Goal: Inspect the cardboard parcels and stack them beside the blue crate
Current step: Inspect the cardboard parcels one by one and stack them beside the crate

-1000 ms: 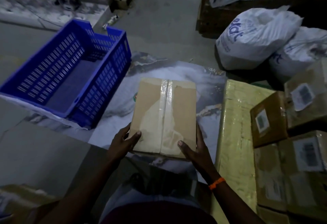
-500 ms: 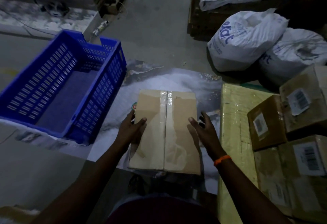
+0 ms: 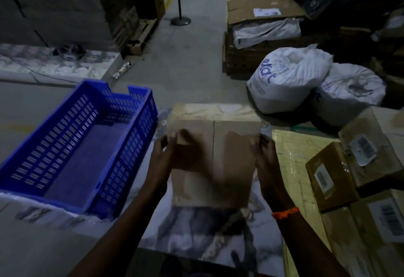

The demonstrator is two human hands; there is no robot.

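Note:
A brown cardboard parcel (image 3: 218, 156) with a taped seam down its middle is tipped up on end between my hands, just right of the blue crate (image 3: 122, 152). My left hand (image 3: 161, 156) grips its left edge, thumb on the near face. My right hand (image 3: 263, 156) grips the right edge, an orange band on its wrist. The parcel's lower edge meets the marbled sheet (image 3: 196, 233). More parcels (image 3: 349, 167) with barcode labels are piled at the right.
A large yellowish wrapped box (image 3: 290, 156) lies flat to the right of my hands. Two white sacks (image 3: 290, 77) sit behind it. A stand's round base (image 3: 180, 21) and stacked cartons line the aisle beyond. The crate has nothing in it.
The parcel lay flat on the sheet with my hands loose beside it; now both hands grip its sides and it is tilted upright. The camera has lifted toward the aisle.

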